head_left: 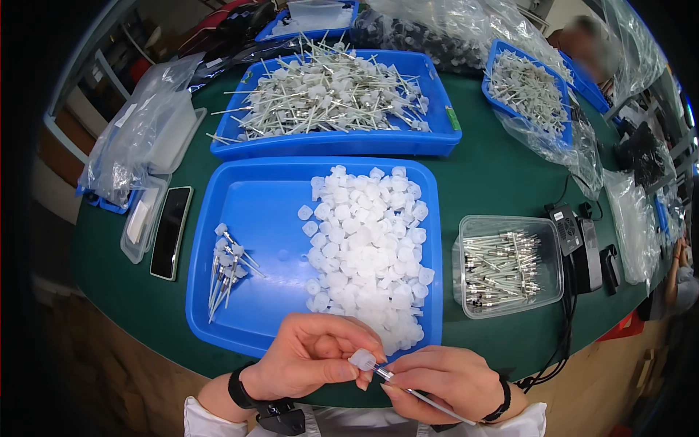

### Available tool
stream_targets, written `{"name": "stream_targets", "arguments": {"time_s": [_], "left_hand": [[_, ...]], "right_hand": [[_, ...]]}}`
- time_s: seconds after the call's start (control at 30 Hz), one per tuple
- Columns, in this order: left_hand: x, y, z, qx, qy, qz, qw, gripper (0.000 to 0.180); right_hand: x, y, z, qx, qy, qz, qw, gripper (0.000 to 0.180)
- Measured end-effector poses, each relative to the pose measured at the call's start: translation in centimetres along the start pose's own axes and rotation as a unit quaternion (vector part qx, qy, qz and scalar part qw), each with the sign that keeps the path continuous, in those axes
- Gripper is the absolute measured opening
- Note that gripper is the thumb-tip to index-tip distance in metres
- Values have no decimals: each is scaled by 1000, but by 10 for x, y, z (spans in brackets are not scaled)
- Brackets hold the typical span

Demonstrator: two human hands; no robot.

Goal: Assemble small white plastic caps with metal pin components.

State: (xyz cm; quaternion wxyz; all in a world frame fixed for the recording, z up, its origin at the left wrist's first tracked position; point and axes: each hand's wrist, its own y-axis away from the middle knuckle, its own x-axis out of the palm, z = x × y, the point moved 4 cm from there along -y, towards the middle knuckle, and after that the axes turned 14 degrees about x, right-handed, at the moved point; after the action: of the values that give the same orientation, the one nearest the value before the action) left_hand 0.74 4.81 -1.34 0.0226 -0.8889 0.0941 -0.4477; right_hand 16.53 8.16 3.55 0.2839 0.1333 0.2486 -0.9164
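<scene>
Just past the near rim of the blue tray (200, 240), my left hand (313, 355) pinches a translucent white plastic cap (362, 359) between thumb and fingers. My right hand (448, 382) grips a thin metal-and-white rod (429, 400), and its silver end meets the cap; how deep it sits inside I cannot tell. Loose white caps (364, 247) fill the right half of the tray. Several capped rods (227, 269) lie in a small heap on its left side. To the right, a clear plastic box (473, 312) holds many uncapped rods (502, 269).
Behind the tray stands a larger blue bin (335, 148) heaped with capped rods. Another blue bin (528, 116) of them is at the far right. A phone (171, 233) lies left of the tray. Black devices with cables (575, 247) stand beside the clear box. A person (582, 47) is at the far right.
</scene>
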Motion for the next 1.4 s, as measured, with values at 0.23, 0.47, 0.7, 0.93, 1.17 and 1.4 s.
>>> {"name": "stream_targets", "arguments": {"time_s": [0.23,0.47,0.7,0.93,1.17,1.4], "left_hand": [[-2,1,3,2,15,-13,1000,26],[-4,1,5,17,10,-18,1000,26],[-4,1,4,27,4,-14,1000,27],[-6,1,2,31,-19,-16,999,28],[-5,1,2,5,11,-27,1000,27],[-3,0,2,55,-86,-63,993,26]], "right_hand": [[1,-2,2,-65,49,-37,996,25],[1,0,4,-78,74,-63,992,25],[5,1,3,-72,60,-84,992,23],[3,-3,4,-82,84,-68,991,21],[2,-5,4,-117,72,-57,989,19],[4,0,3,-165,97,-86,978,17]]}}
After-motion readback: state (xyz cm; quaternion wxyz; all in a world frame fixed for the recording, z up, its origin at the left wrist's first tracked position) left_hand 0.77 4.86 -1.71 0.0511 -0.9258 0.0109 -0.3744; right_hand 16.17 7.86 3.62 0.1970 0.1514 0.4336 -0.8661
